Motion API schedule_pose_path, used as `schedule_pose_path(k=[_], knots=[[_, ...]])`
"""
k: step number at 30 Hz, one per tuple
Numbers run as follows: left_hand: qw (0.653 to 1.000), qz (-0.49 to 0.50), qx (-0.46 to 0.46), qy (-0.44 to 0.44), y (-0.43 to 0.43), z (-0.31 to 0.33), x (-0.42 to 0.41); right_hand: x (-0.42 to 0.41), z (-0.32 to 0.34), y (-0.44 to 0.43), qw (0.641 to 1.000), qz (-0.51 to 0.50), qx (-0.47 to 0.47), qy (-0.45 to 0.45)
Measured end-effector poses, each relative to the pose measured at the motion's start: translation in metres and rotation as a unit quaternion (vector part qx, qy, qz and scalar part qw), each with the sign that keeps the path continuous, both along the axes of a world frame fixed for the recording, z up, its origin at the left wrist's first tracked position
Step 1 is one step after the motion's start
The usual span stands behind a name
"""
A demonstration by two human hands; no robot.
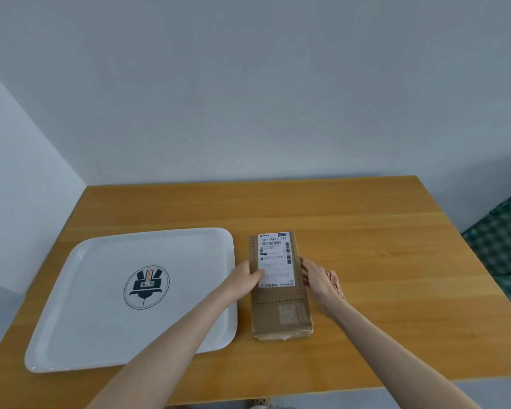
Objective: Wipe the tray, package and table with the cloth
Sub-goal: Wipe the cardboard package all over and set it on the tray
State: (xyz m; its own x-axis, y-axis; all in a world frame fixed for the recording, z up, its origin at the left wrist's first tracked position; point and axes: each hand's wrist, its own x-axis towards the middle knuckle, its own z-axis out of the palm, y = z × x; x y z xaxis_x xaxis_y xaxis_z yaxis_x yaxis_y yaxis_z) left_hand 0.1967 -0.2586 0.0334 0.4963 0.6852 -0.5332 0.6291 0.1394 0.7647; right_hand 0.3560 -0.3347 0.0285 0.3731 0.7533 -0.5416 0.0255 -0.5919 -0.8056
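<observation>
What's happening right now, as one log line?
left hand: grips package, thumb on label | right hand: against package's right edge | tray: on table, left of package

- A plain pale grey-blue back wall (278, 98) fills the upper half of the view, bare and evenly lit.
- A lighter left wall (18, 187) meets it at a corner that slants down toward the surface's far left corner.
- The surface (366, 231) is light wood with lengthwise grain; its far edge stands against the back wall.
- Green-and-white checked fabric (505, 240) lies beyond the right edge.
- Grey floor (499, 391) shows below the near edge.
- The light is soft, with faint shadows.
</observation>
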Motion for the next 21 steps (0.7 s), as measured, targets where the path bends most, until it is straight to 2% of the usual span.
schedule_pose_path(k=[4,6,11,14,18,21], knots=[[0.998,0.04,-0.028,-0.049,0.008,0.0,-0.011,-0.007,0.011,0.005,1.0,0.009,0.02,-0.011],[0.997,0.062,-0.025,-0.043,0.013,0.005,-0.014,-0.015,0.024,0.01,0.999,0.019,0.034,-0.026],[0.988,0.131,0.033,0.07,0.024,0.039,-0.003,-0.037,0.058,0.025,0.991,0.026,0.122,-0.046],[0.987,0.127,0.048,0.081,0.028,0.058,0.0,-0.056,0.075,0.03,0.981,0.033,0.18,-0.062],[0.99,0.124,0.044,0.051,0.033,0.065,-0.002,-0.074,0.084,0.033,0.96,0.074,0.215,-0.164],[0.988,0.149,0.026,0.0,0.038,0.064,-0.008,-0.078,0.093,0.032,0.958,0.091,0.219,-0.162]])
